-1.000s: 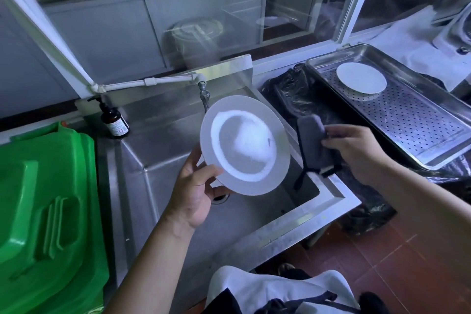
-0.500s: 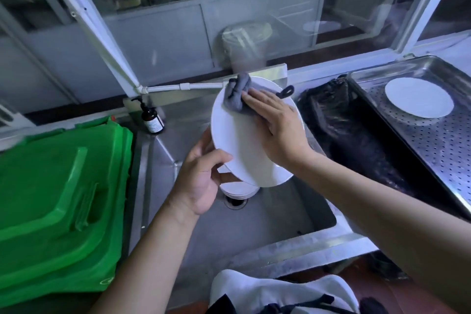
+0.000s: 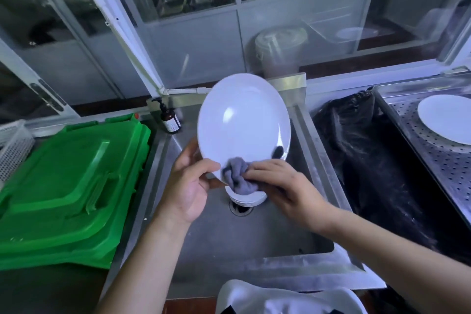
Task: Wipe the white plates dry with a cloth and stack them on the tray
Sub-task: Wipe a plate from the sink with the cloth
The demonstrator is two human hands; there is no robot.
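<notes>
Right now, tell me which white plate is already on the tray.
The lone plate at far right, lying flat on the perforated tray. Another is held up; the rest are stacked in the sink.

Two hands are at work: the left hand and the right hand. One grey cloth. One white plate held up, one plate on the tray, and a small stack in the sink, too hidden to count. One perforated tray, one sink, one green bin lid, one pump bottle.
</notes>
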